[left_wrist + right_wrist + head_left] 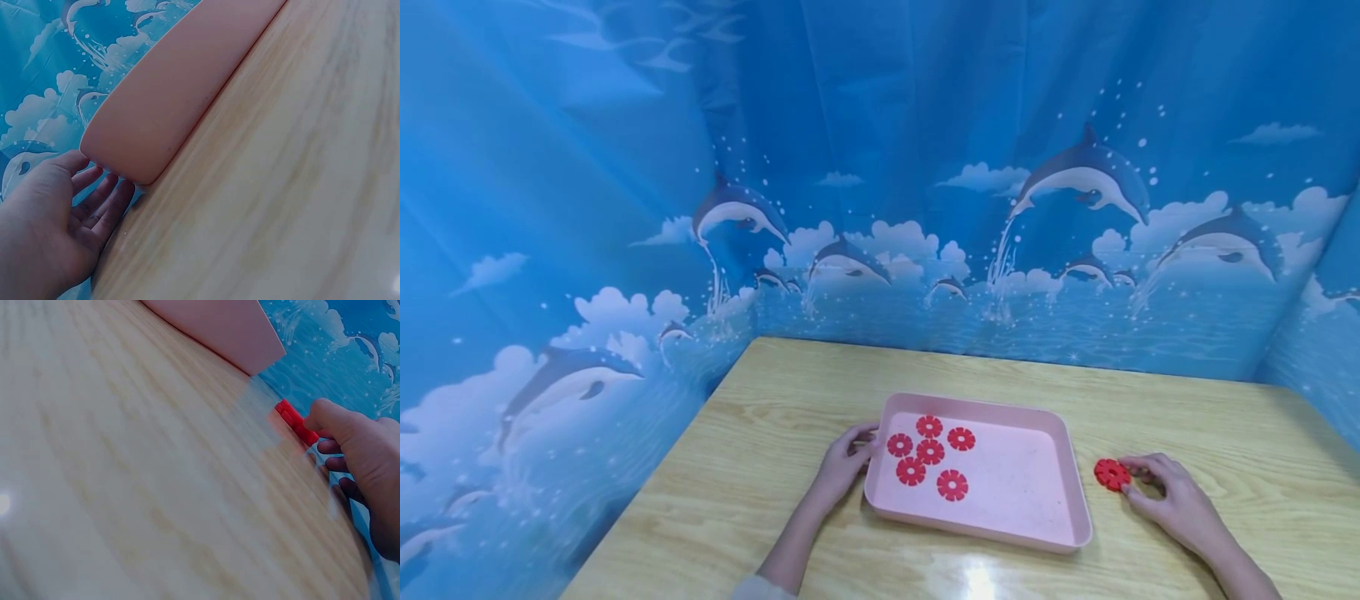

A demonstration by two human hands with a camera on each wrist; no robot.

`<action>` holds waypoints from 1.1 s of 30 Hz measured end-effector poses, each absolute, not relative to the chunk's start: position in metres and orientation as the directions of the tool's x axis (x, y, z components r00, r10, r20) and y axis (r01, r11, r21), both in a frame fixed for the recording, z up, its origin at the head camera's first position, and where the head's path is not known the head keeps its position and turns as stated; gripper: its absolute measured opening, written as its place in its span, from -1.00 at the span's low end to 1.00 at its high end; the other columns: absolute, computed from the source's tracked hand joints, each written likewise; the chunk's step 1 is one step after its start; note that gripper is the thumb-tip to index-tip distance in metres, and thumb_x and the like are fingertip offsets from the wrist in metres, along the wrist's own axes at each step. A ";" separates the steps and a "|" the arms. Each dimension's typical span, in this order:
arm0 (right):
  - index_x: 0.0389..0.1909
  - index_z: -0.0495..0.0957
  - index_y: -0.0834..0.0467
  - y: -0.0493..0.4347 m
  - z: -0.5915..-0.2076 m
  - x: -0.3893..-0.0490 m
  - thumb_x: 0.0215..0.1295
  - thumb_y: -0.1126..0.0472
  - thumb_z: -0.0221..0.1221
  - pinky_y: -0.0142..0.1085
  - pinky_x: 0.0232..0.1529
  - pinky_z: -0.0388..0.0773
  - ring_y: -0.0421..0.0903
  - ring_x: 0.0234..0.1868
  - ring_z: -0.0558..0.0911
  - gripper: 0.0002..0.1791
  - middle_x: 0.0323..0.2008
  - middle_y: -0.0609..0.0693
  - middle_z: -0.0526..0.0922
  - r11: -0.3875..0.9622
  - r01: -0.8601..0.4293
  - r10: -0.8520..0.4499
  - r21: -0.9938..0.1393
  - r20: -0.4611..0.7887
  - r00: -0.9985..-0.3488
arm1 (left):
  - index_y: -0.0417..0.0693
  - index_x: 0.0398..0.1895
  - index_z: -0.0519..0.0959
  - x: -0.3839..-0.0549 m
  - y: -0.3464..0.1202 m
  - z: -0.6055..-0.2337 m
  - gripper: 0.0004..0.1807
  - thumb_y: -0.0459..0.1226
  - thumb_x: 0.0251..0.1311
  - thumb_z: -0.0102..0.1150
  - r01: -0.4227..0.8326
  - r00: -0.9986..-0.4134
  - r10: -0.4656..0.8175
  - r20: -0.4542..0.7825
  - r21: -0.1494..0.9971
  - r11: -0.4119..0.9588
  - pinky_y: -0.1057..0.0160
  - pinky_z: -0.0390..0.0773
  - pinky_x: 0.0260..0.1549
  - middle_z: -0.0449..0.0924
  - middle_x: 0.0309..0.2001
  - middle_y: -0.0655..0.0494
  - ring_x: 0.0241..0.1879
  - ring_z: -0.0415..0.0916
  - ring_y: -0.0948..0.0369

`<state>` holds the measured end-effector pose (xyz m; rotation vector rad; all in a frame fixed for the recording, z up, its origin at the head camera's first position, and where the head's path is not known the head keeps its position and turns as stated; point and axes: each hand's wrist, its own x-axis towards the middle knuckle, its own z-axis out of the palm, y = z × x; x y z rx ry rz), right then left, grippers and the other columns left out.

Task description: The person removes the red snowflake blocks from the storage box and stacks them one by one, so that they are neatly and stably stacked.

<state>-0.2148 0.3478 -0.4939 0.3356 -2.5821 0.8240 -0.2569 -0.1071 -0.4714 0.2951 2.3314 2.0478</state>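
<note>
A pink tray [1015,475] lies on the wooden table with several red notched snowflake discs [952,485] spread over its left half. My left hand [842,467] is at the tray's left end, thumb by the rim and fingers against the outer wall; in the left wrist view the hand [56,231] holds that end. Right of the tray, my right hand [1176,504] pinches a small stack of red snowflake discs [1111,474] at its edge. The right wrist view shows this stack [294,422] low at the table surface, under the thumb; how many discs it has cannot be told.
The wooden table [805,383] extends around the tray on all sides. Blue curtains [910,167] printed with dolphins and clouds hang behind the table and along its sides. A bright light reflection shows near the front of the table.
</note>
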 end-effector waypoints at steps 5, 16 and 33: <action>-0.14 0.57 0.26 0.348 -0.492 -0.213 -0.06 0.36 0.33 -0.65 -0.35 0.36 -0.37 -0.33 0.43 -0.62 -0.29 0.00 0.51 0.783 -0.356 -0.096 -0.510 0.466 -0.879 | -0.35 0.10 0.40 -0.265 -0.109 -0.486 -0.57 -0.25 0.25 0.09 0.127 -0.983 0.152 0.107 0.984 0.127 0.21 0.61 -0.28 0.44 -0.12 -0.11 -0.20 0.47 0.05; -0.10 0.54 0.28 0.329 -0.461 -0.205 0.01 0.44 0.25 -0.55 -0.48 0.38 -0.34 -0.33 0.37 -0.65 -0.28 0.07 0.48 0.758 -0.378 -0.060 -0.531 0.521 -0.851 | -0.45 0.08 0.38 -0.250 -0.105 -0.461 -0.61 -0.35 0.25 0.04 0.126 -0.981 0.163 0.103 0.982 0.138 0.15 0.61 -0.26 0.43 -0.12 -0.24 -0.19 0.46 -0.07; -0.14 0.56 0.13 0.197 -0.426 -0.210 0.03 0.26 0.31 -0.37 -0.45 0.49 -0.10 -0.33 0.46 -0.68 -0.25 -0.07 0.50 0.622 -0.542 -0.382 -0.565 0.384 -0.840 | -0.34 0.11 0.40 -0.264 -0.109 -0.487 -0.55 -0.23 0.24 0.09 0.134 -0.981 0.156 0.112 0.982 0.135 0.22 0.61 -0.28 0.44 -0.11 -0.15 -0.19 0.49 0.04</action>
